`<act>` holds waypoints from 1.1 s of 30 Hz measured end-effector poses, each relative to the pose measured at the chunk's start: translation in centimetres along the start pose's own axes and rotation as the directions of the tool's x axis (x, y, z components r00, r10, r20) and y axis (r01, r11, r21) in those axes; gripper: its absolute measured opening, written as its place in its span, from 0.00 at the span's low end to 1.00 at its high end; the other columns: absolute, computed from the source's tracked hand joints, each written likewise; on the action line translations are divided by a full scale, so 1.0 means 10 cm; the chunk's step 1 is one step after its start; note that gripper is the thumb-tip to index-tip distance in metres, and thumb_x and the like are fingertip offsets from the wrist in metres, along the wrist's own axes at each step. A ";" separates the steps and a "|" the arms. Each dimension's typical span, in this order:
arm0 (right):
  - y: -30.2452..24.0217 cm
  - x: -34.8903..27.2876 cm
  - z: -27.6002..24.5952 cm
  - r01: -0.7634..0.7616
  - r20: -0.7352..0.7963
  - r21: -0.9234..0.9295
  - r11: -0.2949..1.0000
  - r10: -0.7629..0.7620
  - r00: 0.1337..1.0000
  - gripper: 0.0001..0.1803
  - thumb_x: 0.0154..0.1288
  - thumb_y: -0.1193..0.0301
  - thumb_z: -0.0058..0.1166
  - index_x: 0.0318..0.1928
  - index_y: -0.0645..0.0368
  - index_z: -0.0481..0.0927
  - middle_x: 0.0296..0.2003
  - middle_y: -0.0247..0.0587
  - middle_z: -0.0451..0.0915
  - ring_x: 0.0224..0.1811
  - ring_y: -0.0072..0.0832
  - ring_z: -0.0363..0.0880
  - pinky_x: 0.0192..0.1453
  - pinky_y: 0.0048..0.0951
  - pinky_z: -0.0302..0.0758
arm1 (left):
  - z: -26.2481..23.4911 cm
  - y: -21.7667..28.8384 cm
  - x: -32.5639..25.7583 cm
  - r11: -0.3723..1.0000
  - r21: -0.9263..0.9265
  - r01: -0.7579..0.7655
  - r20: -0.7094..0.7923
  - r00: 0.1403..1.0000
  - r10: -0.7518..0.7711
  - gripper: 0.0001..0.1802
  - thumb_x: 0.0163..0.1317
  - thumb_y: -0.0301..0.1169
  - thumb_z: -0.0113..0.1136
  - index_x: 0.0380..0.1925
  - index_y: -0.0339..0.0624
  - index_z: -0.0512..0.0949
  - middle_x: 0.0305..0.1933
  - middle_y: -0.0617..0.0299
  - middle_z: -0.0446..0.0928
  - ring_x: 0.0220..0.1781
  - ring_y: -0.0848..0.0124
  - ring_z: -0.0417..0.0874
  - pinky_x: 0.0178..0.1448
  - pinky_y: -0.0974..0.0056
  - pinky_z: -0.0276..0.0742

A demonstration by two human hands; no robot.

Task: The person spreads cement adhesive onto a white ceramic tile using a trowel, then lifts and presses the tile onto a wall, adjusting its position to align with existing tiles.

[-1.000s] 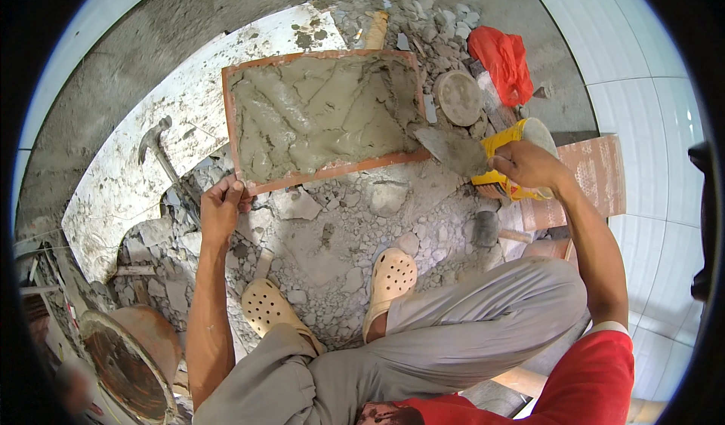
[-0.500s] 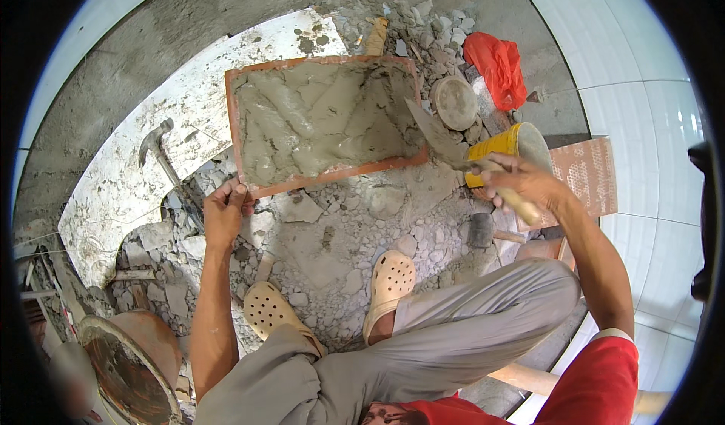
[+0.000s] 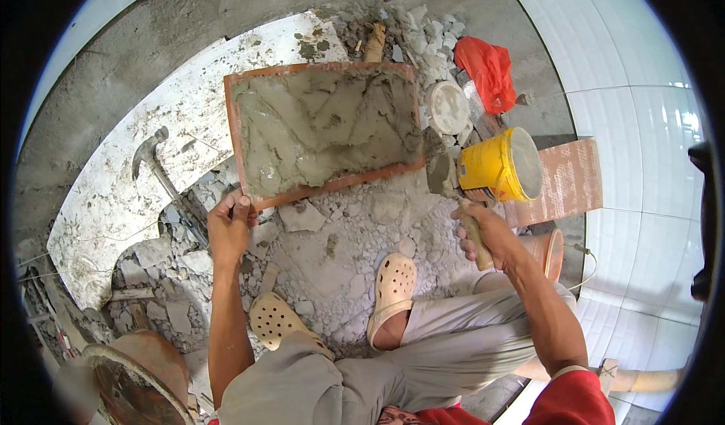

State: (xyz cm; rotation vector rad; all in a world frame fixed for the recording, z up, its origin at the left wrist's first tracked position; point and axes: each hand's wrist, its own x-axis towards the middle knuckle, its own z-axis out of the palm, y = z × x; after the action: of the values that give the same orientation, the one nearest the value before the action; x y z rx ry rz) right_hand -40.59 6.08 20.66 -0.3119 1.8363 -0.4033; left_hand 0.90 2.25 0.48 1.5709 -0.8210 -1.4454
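Observation:
My left hand [image 3: 230,225] pinches the near left corner of a reddish-brown tile [image 3: 233,142] between thumb and fingers. A thick, uneven coat of wet grey mortar [image 3: 325,127] covers the tile nearly to its edges. In my right hand [image 3: 495,236] is a trowel [image 3: 441,174], gripped by its wooden handle. Its mortar-smeared blade lies just off the tile's right edge, beside a yellow bucket [image 3: 487,164]. The bucket is tipped on its side, its pale round end facing right.
Broken rubble [image 3: 302,217] surrounds my tan clogs [image 3: 394,281]. A claw hammer [image 3: 162,172] rests across a stained white board [image 3: 128,176]. Further right are a round pale lid [image 3: 448,108], a red plastic bag [image 3: 487,74] and a patterned tile [image 3: 566,180]. A mortar-stained tub [image 3: 140,380] stands near left.
My right hand has moved nearer to me and left with the trowel. The blade has shifted from the tile's right edge toward the bucket. My left hand still pinches the corner.

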 end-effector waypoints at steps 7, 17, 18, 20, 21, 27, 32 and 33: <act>0.09 0.05 0.28 0.022 -0.059 -0.016 1.000 -0.023 0.998 0.23 0.77 0.55 0.47 0.54 0.64 0.74 0.28 0.38 0.75 0.18 0.25 0.71 0.19 0.30 0.73 | -0.01 -0.05 0.03 0.999 -0.032 -0.013 0.005 1.000 0.013 0.15 0.75 0.32 0.59 0.54 0.33 0.85 0.32 0.64 0.83 0.30 0.79 0.80 0.34 0.71 0.77; 0.07 0.03 0.82 0.152 -0.033 -0.098 0.984 -0.156 0.987 0.20 0.74 0.57 0.49 0.48 0.64 0.75 0.28 0.40 0.74 0.18 0.26 0.72 0.18 0.33 0.73 | -0.01 -0.04 0.02 0.999 0.008 -0.038 0.010 0.999 0.038 0.16 0.75 0.33 0.59 0.53 0.33 0.85 0.30 0.64 0.83 0.28 0.78 0.78 0.34 0.70 0.77; 0.07 0.03 0.86 0.154 -0.021 -0.085 0.984 -0.157 0.987 0.20 0.74 0.57 0.49 0.48 0.64 0.74 0.28 0.40 0.74 0.18 0.27 0.72 0.18 0.33 0.73 | -0.01 -0.04 0.02 0.999 0.004 -0.034 0.006 0.999 0.034 0.16 0.76 0.33 0.59 0.53 0.33 0.85 0.30 0.64 0.83 0.28 0.78 0.78 0.34 0.70 0.77; 0.06 0.02 0.94 0.175 -0.003 -0.089 0.981 -0.176 0.984 0.21 0.75 0.56 0.49 0.48 0.64 0.74 0.28 0.40 0.74 0.17 0.26 0.72 0.18 0.33 0.73 | -0.01 -0.03 0.02 1.000 -0.008 -0.029 0.008 1.000 0.029 0.15 0.76 0.33 0.59 0.51 0.33 0.85 0.30 0.64 0.82 0.28 0.78 0.78 0.34 0.70 0.76; 0.05 0.03 0.98 0.186 0.007 -0.098 0.978 -0.186 0.983 0.21 0.75 0.55 0.49 0.48 0.64 0.74 0.28 0.40 0.74 0.17 0.26 0.72 0.18 0.33 0.73 | 0.00 -0.02 0.02 0.999 -0.017 -0.028 0.012 1.000 0.028 0.14 0.76 0.33 0.59 0.49 0.33 0.85 0.29 0.64 0.82 0.28 0.78 0.78 0.34 0.70 0.75; 0.01 -0.01 1.21 0.259 0.066 -0.176 0.950 -0.251 0.966 0.21 0.78 0.55 0.49 0.48 0.64 0.72 0.27 0.41 0.74 0.16 0.25 0.72 0.16 0.30 0.71 | 0.01 -0.03 0.02 0.998 -0.054 -0.030 0.014 0.999 0.031 0.14 0.76 0.33 0.59 0.50 0.32 0.85 0.30 0.64 0.82 0.28 0.78 0.78 0.35 0.70 0.77; -0.06 -0.04 1.64 0.359 0.186 -0.211 0.909 -0.324 0.928 0.21 0.78 0.54 0.48 0.49 0.62 0.72 0.26 0.39 0.74 0.16 0.23 0.72 0.17 0.29 0.71 | -0.01 -0.04 0.03 0.997 -0.067 -0.028 0.025 0.999 0.030 0.15 0.76 0.32 0.58 0.51 0.32 0.85 0.31 0.64 0.82 0.29 0.78 0.78 0.35 0.70 0.78; -0.09 -0.05 1.74 0.346 0.185 -0.227 0.911 -0.308 0.933 0.21 0.78 0.53 0.48 0.50 0.61 0.73 0.27 0.38 0.74 0.17 0.22 0.71 0.18 0.28 0.71 | -0.01 -0.05 0.03 0.997 -0.072 -0.020 0.026 0.999 0.022 0.15 0.76 0.32 0.58 0.50 0.32 0.85 0.31 0.64 0.82 0.29 0.78 0.78 0.35 0.70 0.79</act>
State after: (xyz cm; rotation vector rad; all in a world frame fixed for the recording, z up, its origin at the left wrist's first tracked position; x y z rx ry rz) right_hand -23.83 3.46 16.77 -0.8172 1.6940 -0.3616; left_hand 0.98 2.16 -0.07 1.4878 -0.7902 -1.4679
